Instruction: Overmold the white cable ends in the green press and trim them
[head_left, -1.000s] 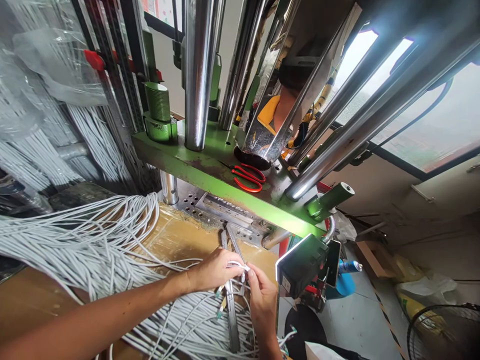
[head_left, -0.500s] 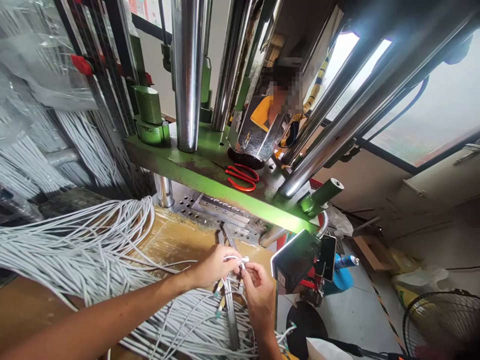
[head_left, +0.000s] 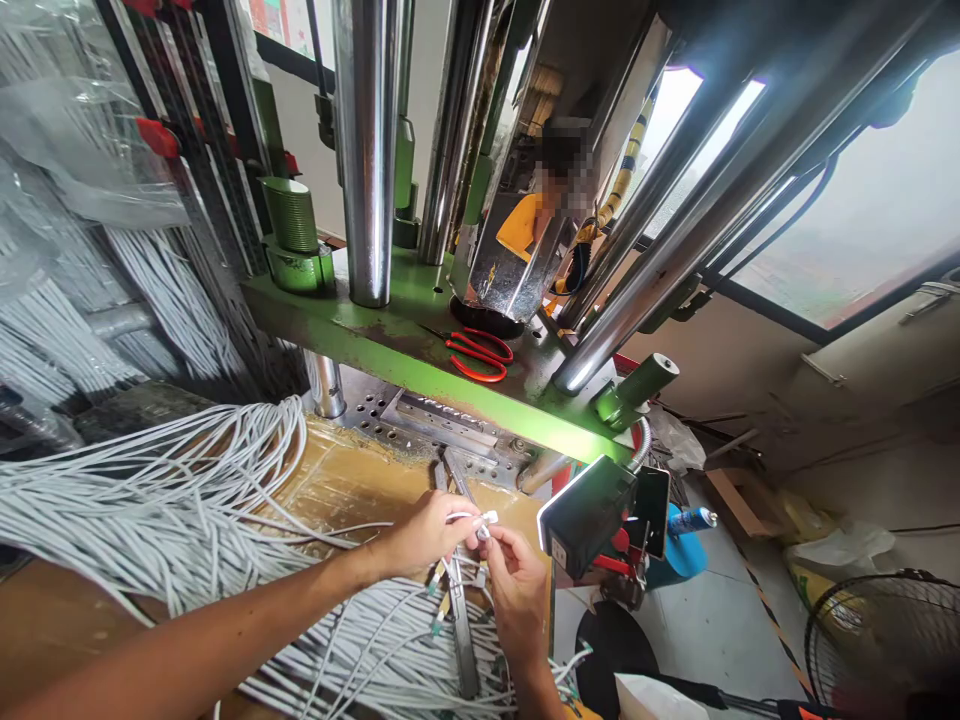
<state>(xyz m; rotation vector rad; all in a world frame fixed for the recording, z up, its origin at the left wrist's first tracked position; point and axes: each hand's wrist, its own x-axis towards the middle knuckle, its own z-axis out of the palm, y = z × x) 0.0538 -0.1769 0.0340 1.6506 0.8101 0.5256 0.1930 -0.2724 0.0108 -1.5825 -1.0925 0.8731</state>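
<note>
Both left hand [head_left: 424,535] and right hand [head_left: 517,600] partly hide a cable end [head_left: 487,518].

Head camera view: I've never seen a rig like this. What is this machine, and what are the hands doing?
This picture comes from a camera worn on the person's head, looking down at their hands. The machine looks like a press, with chrome columns and a green steel plate holding red-handled scissors. Below, a mass of white cables lies across a cardboard-covered surface. The left hand holds a white cable, and the right hand pinches near its small end fitting.
</note>
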